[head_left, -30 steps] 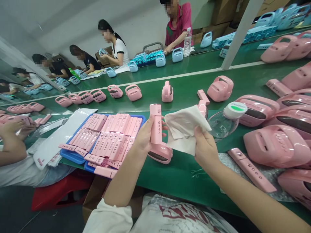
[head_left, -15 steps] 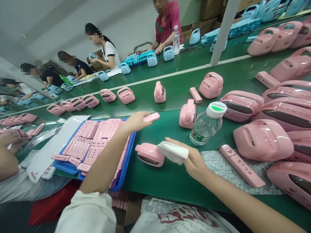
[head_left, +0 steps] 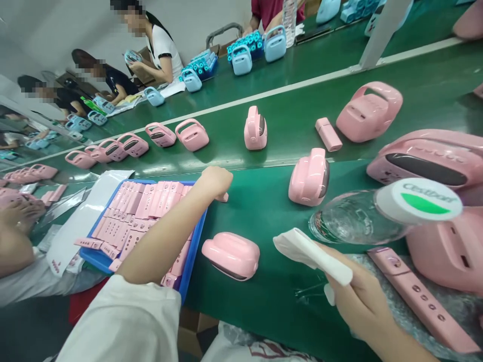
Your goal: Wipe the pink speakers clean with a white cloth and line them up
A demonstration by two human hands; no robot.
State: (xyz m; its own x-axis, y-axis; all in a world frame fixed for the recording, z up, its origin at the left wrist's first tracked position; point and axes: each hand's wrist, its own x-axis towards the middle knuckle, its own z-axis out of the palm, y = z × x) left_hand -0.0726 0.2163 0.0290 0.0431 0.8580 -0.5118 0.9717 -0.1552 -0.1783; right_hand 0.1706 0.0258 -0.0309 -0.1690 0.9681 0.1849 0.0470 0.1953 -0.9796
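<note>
Left hand (head_left: 217, 182) gripping what seems a stick (head_left: 224, 197) — mostly hidden — right hand (head_left: 364, 299) clasping cloth (head_left: 307, 250), speaker (head_left: 232, 255) nearside of left grip, bottle (head_left: 349, 217) beyond right.

My green bench (head_left: 264, 299) carries a blue tray (head_left: 193, 259) at left, a white sheet (head_left: 101, 195) beside it, and a speaker (head_left: 234, 255) before me. To the right stand another speaker (head_left: 307, 178) and a bottle (head_left: 354, 216); bubble wrap (head_left: 398, 305) lies at near right.
</note>
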